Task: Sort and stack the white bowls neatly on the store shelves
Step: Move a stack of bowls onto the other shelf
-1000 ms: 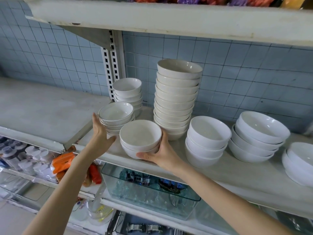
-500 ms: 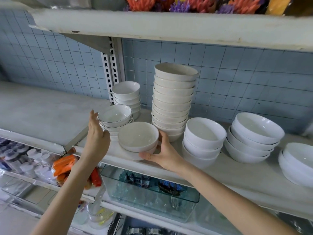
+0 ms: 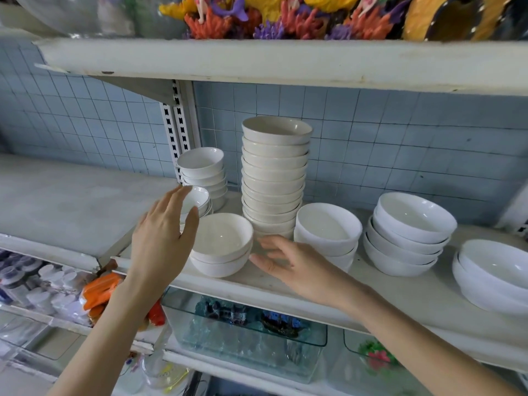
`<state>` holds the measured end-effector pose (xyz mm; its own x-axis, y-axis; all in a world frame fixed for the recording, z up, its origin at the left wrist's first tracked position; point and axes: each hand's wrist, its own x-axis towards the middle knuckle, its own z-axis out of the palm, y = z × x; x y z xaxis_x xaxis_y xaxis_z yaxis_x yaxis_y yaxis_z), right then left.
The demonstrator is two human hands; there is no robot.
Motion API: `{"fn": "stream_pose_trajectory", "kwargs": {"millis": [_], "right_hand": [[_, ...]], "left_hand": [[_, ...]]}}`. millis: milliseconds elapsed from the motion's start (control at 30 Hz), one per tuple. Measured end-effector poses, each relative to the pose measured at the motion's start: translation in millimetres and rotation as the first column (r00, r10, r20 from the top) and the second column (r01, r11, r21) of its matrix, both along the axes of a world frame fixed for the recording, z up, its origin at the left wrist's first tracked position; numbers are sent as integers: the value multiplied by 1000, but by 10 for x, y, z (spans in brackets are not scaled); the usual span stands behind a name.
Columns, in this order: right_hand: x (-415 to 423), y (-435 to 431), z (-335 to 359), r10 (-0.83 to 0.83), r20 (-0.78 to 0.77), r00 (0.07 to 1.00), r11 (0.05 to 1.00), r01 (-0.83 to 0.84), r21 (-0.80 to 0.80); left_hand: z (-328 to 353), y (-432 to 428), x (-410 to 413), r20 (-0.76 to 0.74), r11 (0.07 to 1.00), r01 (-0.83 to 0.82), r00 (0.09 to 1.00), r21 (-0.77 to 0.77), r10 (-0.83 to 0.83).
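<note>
A short stack of two white bowls (image 3: 221, 247) stands near the front edge of the white shelf (image 3: 285, 284). My left hand (image 3: 161, 238) hovers at its left with fingers spread, in front of a low stack of small bowls (image 3: 198, 200). To its right, my right hand (image 3: 294, 267) is just off the bowls, fingers straight and holding nothing. Behind stand a tall stack of cream bowls (image 3: 274, 178) and a small-bowl stack (image 3: 204, 170) by the upright.
More white bowl stacks sit to the right: a deep stack (image 3: 328, 232), a wide stack (image 3: 408, 232) and a flat stack (image 3: 497, 275) at the frame edge. An upper shelf (image 3: 285, 64) carries coloured ornaments. A glass tank (image 3: 245, 335) sits below.
My right hand has let go of the front two-bowl stack and drawn back to its right. The left hand has lifted off the small-bowl stack and opened. The view has tilted up.
</note>
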<state>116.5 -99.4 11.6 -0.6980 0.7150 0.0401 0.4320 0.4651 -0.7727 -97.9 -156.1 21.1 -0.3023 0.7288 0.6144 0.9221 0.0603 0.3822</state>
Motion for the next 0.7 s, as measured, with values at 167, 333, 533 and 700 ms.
{"fn": "stream_pose_trajectory", "kwargs": {"millis": [167, 333, 533, 700], "right_hand": [[540, 13, 212, -90, -8, 996, 984, 90, 150], [1177, 18, 326, -197, -104, 975, 943, 217, 253], [1733, 208, 430, -379, -291, 878, 864, 449, 229], [2338, 727, 309, -531, -80, 843, 819, 536, 204]], "left_hand": [[154, 9, 372, -134, 996, 79, 988, 39, -73], [257, 180, 910, -225, 968, 248, 941, -49, -253], [361, 511, 1670, -31, 880, 472, 880, -54, -474], [80, 871, 2357, 556, 689, 723, 597, -60, -578]]}}
